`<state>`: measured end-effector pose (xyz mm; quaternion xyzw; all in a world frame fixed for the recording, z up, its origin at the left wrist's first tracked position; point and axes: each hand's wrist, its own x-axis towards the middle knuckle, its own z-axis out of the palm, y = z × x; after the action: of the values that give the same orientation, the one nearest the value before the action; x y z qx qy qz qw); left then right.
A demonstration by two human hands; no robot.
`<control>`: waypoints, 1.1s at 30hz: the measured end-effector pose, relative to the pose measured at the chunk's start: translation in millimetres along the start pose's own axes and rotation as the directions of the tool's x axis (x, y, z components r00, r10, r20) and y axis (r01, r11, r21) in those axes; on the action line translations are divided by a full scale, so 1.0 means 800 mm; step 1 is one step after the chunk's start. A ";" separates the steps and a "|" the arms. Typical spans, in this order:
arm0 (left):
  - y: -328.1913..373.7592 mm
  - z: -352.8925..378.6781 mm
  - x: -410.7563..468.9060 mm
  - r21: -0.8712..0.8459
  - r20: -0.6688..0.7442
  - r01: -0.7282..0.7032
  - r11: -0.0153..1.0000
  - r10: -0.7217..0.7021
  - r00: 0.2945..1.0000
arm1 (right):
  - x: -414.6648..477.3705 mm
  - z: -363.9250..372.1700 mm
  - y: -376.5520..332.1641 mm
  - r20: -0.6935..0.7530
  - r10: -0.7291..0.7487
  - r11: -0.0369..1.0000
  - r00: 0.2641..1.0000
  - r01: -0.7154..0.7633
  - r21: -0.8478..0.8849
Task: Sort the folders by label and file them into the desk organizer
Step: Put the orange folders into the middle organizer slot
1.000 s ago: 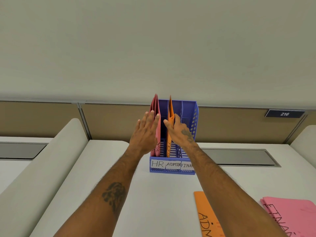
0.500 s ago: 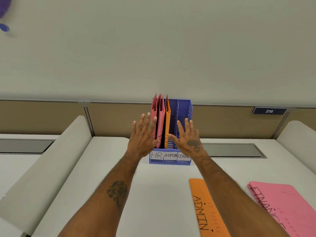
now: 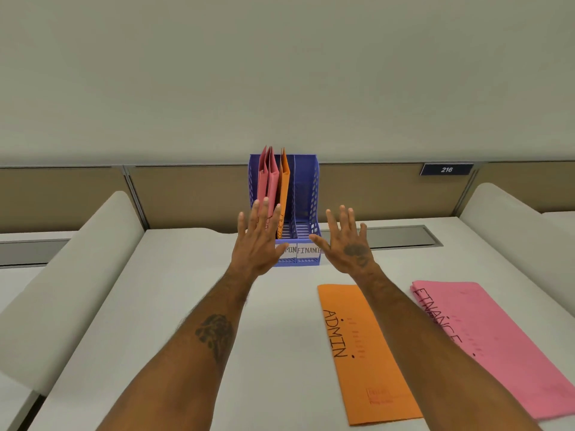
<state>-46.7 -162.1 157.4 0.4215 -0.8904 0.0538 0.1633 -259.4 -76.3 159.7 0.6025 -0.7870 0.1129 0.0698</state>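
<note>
Three slots in the blue organizer (image 3: 313, 194) at the back of the desk (image 3: 186, 306): red folders (image 3: 267, 178) upright in the left one, an orange folder (image 3: 283, 188) upright in the middle one marked ADMIN, nothing visible in the right one marked FINANCE. Roughly half filed, by the look of it. Left to file: an orange ADMIN folder (image 3: 370, 362) lying flat on the desk, and beside it a pink FINANCE stack (image 3: 497, 343). In front of the organizer, left hand (image 3: 258, 241) and right hand (image 3: 350, 244), fingers spread, grasping nothing.
</note>
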 end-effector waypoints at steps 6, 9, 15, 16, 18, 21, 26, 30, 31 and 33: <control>0.062 0.026 -0.010 -0.027 0.048 0.031 0.999 -0.030 0.998 | -0.034 0.007 0.058 0.036 0.015 1.000 0.999 -0.016 0.021; 0.099 0.041 -0.016 -0.041 0.073 0.047 0.998 -0.044 0.996 | -0.052 0.016 0.095 0.064 0.024 0.999 0.998 -0.025 0.027; 0.173 0.083 -0.037 -0.088 0.130 0.119 0.989 -0.107 0.986 | -0.091 0.045 0.168 0.135 0.014 0.999 0.991 -0.019 0.036; 0.183 0.093 -0.042 -0.082 0.143 0.130 0.988 -0.117 0.983 | -0.098 0.052 0.179 0.154 0.007 0.999 0.988 -0.014 0.047; 0.200 0.111 -0.053 -0.070 0.180 0.153 0.986 -0.138 0.974 | -0.114 0.066 0.198 0.195 0.002 0.998 0.981 -0.015 0.066; 0.221 0.133 -0.070 -0.044 0.237 0.173 0.984 -0.158 0.959 | -0.135 0.086 0.221 0.247 -0.002 0.998 0.969 -0.013 0.061; 0.246 0.156 -0.096 -0.040 0.322 0.206 0.978 -0.182 0.929 | -0.157 0.118 0.245 0.323 0.000 0.998 0.946 -0.022 0.066; 0.256 0.171 -0.111 -0.023 0.407 0.235 0.972 -0.205 0.890 | -0.171 0.136 0.254 0.374 0.011 0.994 0.928 -0.049 0.094; 0.257 0.174 -0.114 -0.027 0.422 0.245 0.969 -0.211 0.882 | -0.173 0.140 0.254 0.383 0.016 0.993 0.924 -0.060 0.104; 0.259 0.181 -0.120 -0.044 0.450 0.273 0.961 -0.224 0.864 | -0.178 0.147 0.255 0.403 0.028 0.991 0.915 -0.079 0.112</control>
<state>-184.9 6.8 -2.4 0.5245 -0.8438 -0.1121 -0.0150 -415.6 76.6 -8.0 0.5942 -0.7922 0.0385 -0.1340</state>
